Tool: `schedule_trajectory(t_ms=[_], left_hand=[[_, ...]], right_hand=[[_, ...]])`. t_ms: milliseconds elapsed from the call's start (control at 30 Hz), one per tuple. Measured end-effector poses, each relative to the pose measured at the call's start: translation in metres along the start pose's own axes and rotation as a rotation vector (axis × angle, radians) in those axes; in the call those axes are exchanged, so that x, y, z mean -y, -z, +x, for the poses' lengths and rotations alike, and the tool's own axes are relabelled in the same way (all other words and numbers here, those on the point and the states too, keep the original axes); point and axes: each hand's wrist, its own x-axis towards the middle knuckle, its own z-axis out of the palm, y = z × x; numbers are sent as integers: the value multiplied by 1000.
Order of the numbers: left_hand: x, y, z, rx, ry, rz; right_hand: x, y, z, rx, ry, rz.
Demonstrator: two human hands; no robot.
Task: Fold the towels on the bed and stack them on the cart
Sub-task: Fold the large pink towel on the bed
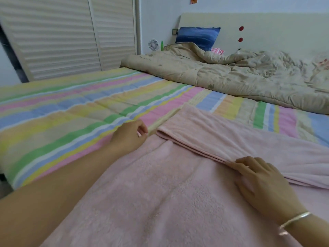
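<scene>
We count one pink towel (178, 193) on the bed (71, 107), folded once. Our right hand (263, 182) pinches its fold; our left hand (129, 135) lies loosely curled, empty.

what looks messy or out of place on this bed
The beige comforter lies crumpled and bunched near the headboard rather than spread flat. The pink towel is only partly folded, its folded edge running at a slant where the right hand pinches it. Nothing looks spilled or damaged.
</scene>
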Motion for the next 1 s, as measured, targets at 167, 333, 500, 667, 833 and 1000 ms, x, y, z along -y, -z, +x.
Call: schedule_trajectory(t_ms=[167,333,500,667,833,1000], left_hand=[[-19,-23,-7,7,156,94],[-24,-42,-7,-6,175,188],[2,-35,-1,-153,306,122],[-8,-27,1,-96,120,168],[-25,-38,-3,257,-429,206],[-3,-53,2,283,42,313]], right_hand=[[51,-2,20,44,36,58],[75,-17,39,65,24,100],[79,-22,44,60,-3,129],[71,-18,48,-33,-53,54],[57,-40,54,90,-194,6],[39,-36,43,63,-117,79]])
